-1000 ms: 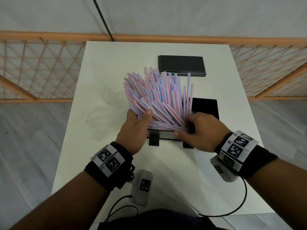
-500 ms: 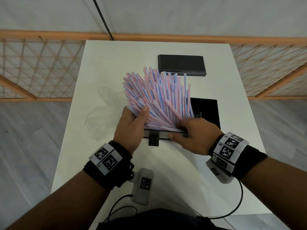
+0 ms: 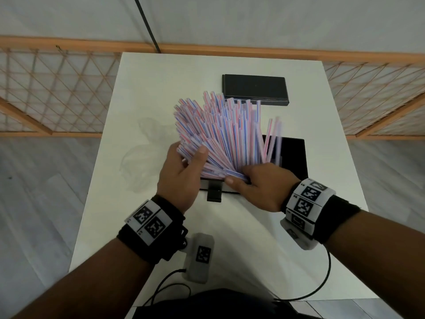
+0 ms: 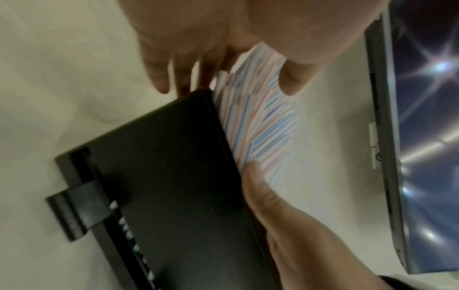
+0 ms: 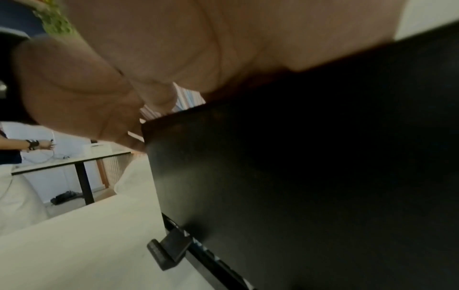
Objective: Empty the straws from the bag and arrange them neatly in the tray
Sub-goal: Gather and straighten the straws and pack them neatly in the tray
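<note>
A thick bundle of pink, blue and white striped straws (image 3: 220,134) stands fanned out in a black tray (image 3: 292,157) at the table's middle. My left hand (image 3: 193,157) grips the bundle's left side, thumb across the front and fingers behind. My right hand (image 3: 257,178) holds the lower right of the bundle, thumb along its base. A few straws at the right edge lean away, blurred. The left wrist view shows the straws (image 4: 261,127) rising behind the tray wall (image 4: 161,176). The right wrist view is mostly tray wall (image 5: 298,176) and palm.
The clear bag (image 3: 147,155) lies flat on the white table (image 3: 230,238), left of the tray. A black lid (image 3: 255,88) lies at the back. A black tab (image 3: 213,192) juts from the tray's front. An orange lattice fence (image 3: 57,88) runs behind the table.
My right hand has slid left along the base of the bundle. A few straws at the right edge have split off and lean to the right. The left hand has barely moved.
</note>
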A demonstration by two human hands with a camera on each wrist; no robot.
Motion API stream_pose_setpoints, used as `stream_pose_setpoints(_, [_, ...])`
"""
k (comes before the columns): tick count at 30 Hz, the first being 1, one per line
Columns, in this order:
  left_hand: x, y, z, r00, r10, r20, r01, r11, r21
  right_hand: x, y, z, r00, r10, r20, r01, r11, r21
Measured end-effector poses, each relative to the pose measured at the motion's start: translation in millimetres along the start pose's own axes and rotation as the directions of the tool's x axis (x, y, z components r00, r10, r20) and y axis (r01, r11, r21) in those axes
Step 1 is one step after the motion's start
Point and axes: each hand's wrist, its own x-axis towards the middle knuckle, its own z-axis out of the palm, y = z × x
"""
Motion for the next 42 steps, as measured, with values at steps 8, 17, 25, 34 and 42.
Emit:
stream_pose_setpoints(8, [5.9,1.5,1.6,0.997,0.029,-0.065,-0.037,0.992,-0.121,7.9,-1.5,-1.8,0.998,0.016,0.061,-0.018,0.999,0.045])
stream_pose_setpoints(17, [4.7,4.7,12.8,0.998,-0.034,-0.051,0.025,0.987,-0.161,10.8,-8.8,-0.7,0.997,-0.071,0.028,0.069,0.995,0.067])
stream_pose_setpoints(25, [8.4,-10.2,7.5,0.995,0.008,-0.096,-0.013,0.999,-0.048,7.0,-11.1,2.9,1.000,0.000,-0.005,-0.001,0.996,-0.088])
stream_pose_setpoints(34, [10.7,-18.8,1.5,0.996,0.048,0.074,-0.051,0.998,0.043,-26.8,42.4,-77.2,0.932,0.164,-0.324,-0.189,0.981,-0.046])
stream_pose_setpoints(42, [5.4,-15.1,6.7,0.996,0.026,0.080,-0.031,0.998,0.059,-41.4,55.7,-77.1,0.957,0.291,0.023,-0.291,0.957,0.012])
